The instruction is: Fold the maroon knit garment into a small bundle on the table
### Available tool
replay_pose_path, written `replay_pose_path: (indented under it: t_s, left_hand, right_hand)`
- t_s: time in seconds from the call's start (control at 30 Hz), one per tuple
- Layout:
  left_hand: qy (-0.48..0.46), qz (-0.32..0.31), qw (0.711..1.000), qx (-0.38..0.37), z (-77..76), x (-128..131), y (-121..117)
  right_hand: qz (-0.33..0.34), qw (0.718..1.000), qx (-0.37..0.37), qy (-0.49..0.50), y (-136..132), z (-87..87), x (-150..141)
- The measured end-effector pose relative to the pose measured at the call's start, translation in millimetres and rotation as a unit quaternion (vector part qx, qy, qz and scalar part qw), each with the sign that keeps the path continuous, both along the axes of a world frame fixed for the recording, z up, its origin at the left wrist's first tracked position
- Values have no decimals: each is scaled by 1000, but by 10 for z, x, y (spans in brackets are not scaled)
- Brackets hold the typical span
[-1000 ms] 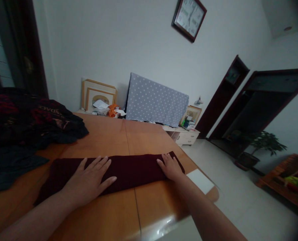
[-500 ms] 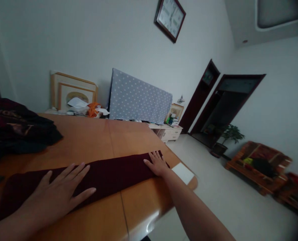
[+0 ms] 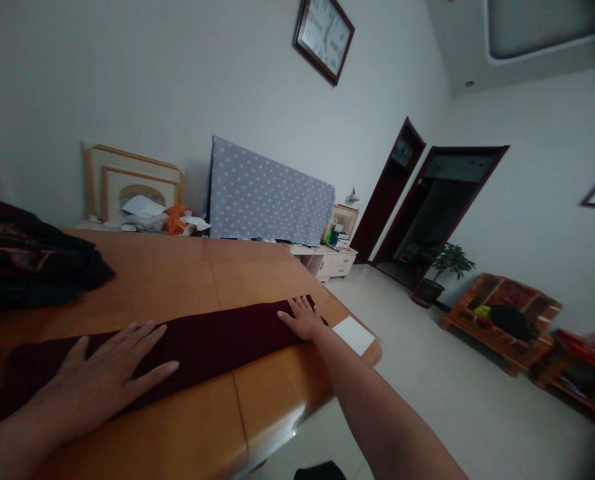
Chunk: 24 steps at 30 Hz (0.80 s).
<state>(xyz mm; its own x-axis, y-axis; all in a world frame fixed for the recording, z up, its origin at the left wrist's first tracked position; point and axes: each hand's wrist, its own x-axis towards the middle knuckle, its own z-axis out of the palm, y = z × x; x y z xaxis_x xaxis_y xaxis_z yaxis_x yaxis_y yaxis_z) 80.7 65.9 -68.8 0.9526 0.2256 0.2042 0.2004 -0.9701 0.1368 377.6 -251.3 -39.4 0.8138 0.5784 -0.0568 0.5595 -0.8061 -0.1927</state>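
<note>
A long strip of folded dark maroon cloth [image 3: 222, 340] lies flat along the wooden table [image 3: 177, 267]; its exact kind of garment cannot be made out. My left hand [image 3: 107, 373] rests palm down over its left part, fingers spread. At the cloth's far right end, my right hand [image 3: 302, 317] also lies flat with the fingers apart. The left end of the cloth is partly hidden behind my left hand and forearm. Neither hand grips anything.
A heap of dark patterned clothing [image 3: 32, 260] sits at the table's left. A white sheet [image 3: 354, 335] lies by the right corner. Behind stand picture frames [image 3: 140, 183] and a polka-dot cloth cover [image 3: 272, 193]. Beyond the table are a potted plant [image 3: 450, 260] and a wooden seat [image 3: 502, 323].
The camera view has turned slightly right, so the room shifts left in the picture. Both hands stay flat on the maroon cloth, which looks unchanged.
</note>
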Motion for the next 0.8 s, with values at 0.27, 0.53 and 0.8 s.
replay_pose_path:
  t_s: [0.27, 0.53, 0.8]
  left_hand:
    - [56, 70, 994, -64, 105, 41, 106]
    - [60, 70, 992, -83, 188, 44, 35]
    - [42, 76, 991, -104, 199, 16, 5]
  right_hand:
    - [-9, 1000, -19, -19, 35, -130, 63]
    - [31, 996, -5, -81, 310, 88, -267]
    - [169, 985, 18, -33, 737, -17, -791]
